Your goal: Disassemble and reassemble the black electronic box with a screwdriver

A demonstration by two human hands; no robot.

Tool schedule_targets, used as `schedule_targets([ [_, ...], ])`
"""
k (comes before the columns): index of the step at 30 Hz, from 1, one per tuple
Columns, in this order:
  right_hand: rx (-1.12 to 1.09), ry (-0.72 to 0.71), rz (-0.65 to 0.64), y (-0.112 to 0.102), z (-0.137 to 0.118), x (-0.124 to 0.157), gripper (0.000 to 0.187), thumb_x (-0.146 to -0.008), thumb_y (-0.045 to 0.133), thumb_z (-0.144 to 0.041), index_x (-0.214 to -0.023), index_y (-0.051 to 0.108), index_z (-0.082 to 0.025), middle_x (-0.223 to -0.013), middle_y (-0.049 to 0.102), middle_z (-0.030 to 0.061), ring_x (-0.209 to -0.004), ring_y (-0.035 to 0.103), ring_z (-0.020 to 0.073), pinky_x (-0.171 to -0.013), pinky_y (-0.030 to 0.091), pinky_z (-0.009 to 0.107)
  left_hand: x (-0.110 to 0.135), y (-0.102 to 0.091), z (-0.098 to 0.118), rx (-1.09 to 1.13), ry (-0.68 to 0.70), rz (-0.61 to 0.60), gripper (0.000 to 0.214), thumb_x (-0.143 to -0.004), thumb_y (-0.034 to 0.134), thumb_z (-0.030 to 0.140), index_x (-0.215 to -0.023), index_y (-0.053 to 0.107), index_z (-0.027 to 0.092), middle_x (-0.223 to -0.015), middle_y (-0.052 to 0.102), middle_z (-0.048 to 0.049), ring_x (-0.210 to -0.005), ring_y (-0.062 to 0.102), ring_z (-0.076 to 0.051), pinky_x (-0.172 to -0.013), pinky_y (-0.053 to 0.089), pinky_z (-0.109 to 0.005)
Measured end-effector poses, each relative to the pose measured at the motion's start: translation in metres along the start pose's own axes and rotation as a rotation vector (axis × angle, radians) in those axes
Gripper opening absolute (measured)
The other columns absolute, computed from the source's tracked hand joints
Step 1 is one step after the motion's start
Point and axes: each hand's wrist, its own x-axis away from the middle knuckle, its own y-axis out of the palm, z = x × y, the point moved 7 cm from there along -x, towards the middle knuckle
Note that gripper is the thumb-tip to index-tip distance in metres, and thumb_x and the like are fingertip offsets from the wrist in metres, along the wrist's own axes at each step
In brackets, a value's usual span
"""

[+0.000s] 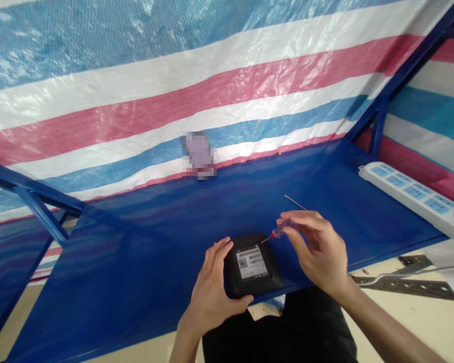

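A black, rounded-square device [276,279] lies at the front edge of the blue table, its white barcode label [252,263] facing up. My left hand [214,285] grips the device along its left side, thumb at the near edge and fingers at the far left corner. In my right hand [318,247] is a screwdriver [277,232] with a clear, red-tipped handle, pinched between thumb and fingers. Its thin shaft slants down to the far right part of the device, and the tip appears to touch there. A thin metal rod [295,202] lies beyond my right hand, its near end hidden.
The blue table [136,262] runs back to a striped plastic sheet [196,91]. A white power strip [412,194] rests along the right side. Blue metal frame posts [395,83] stand at both sides. A pixelated patch [200,155] covers something near the back edge.
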Motion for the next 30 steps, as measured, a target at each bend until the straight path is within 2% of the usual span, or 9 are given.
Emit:
schedule_targets([
  [4, 0.162, -0.139, -0.044, 0.007, -0.012, -0.005, 0.030, -0.087, 0.064, -0.005, -0.108, 0.059, -0.026, -0.099, 0.072, 0.0042, -0.090, 0.072, 0.0179, -0.078, 0.061, 0.031, -0.001, 0.000, 0.002, -0.001, 0.010, 0.000, 0.097, -0.059, 0.079, 0.017, -0.142, 0.028, 0.024, -0.151, 0.037, -0.0148, -0.141, 0.034, -0.037, -0.114, 0.033, -0.061],
  [7, 0.194, -0.179, -0.059, 0.008, -0.017, -0.006, 0.030, -0.087, 0.064, -0.004, -0.108, 0.059, -0.025, -0.099, 0.073, 0.0047, -0.092, 0.072, 0.0175, -0.080, 0.060, 0.030, -0.001, -0.001, 0.004, 0.004, 0.019, 0.006, 0.096, -0.058, 0.080, 0.017, -0.140, 0.030, 0.024, -0.151, 0.038, -0.0150, -0.140, 0.035, -0.037, -0.114, 0.035, -0.060],
  [13, 0.173, -0.192, -0.055, 0.008, -0.023, -0.005, 0.031, -0.086, 0.065, -0.004, -0.109, 0.059, -0.024, -0.101, 0.073, 0.0050, -0.093, 0.073, 0.0176, -0.081, 0.060, 0.029, -0.001, -0.001, 0.004, 0.005, 0.016, 0.001, 0.093, -0.059, 0.079, 0.016, -0.138, 0.030, 0.025, -0.151, 0.037, -0.0152, -0.140, 0.036, -0.037, -0.113, 0.035, -0.061],
  [18, 0.189, -0.173, -0.145, 0.021, -0.021, -0.004, 0.026, -0.088, 0.062, -0.006, -0.106, 0.061, -0.025, -0.100, 0.074, 0.0033, -0.093, 0.074, 0.0173, -0.082, 0.061, 0.028, 0.000, -0.002, 0.003, 0.002, 0.024, -0.004, 0.093, -0.058, 0.081, 0.016, -0.137, 0.030, 0.025, -0.150, 0.038, -0.0156, -0.140, 0.036, -0.038, -0.112, 0.035, -0.062],
  [24, 0.209, -0.220, -0.181, 0.026, -0.026, -0.004, 0.026, -0.090, 0.060, -0.007, -0.108, 0.061, -0.026, -0.103, 0.075, 0.0042, -0.095, 0.074, 0.0171, -0.082, 0.062, 0.028, 0.000, -0.001, 0.002, 0.012, 0.032, 0.000, 0.094, -0.058, 0.081, 0.016, -0.136, 0.031, 0.025, -0.150, 0.037, -0.0150, -0.139, 0.036, -0.038, -0.112, 0.036, -0.061],
  [27, 0.193, -0.216, -0.207, 0.028, -0.027, -0.005, 0.020, -0.091, 0.061, -0.011, -0.106, 0.061, -0.025, -0.102, 0.074, 0.0052, -0.093, 0.074, 0.0168, -0.080, 0.062, 0.028, -0.001, -0.001, 0.002, 0.010, 0.029, -0.009, 0.093, -0.058, 0.081, 0.015, -0.135, 0.030, 0.026, -0.150, 0.037, -0.0153, -0.139, 0.036, -0.038, -0.112, 0.036, -0.062],
  [30, 0.151, -0.182, -0.198, 0.027, -0.028, -0.009, 0.009, -0.091, 0.065, -0.019, -0.097, 0.061, -0.025, -0.092, 0.074, 0.0033, -0.085, 0.074, 0.0165, -0.074, 0.063, 0.027, -0.001, -0.001, 0.003, 0.011, 0.022, -0.021, 0.091, -0.059, 0.081, 0.016, -0.134, 0.030, 0.026, -0.150, 0.036, -0.0158, -0.139, 0.036, -0.038, -0.111, 0.036, -0.063],
])
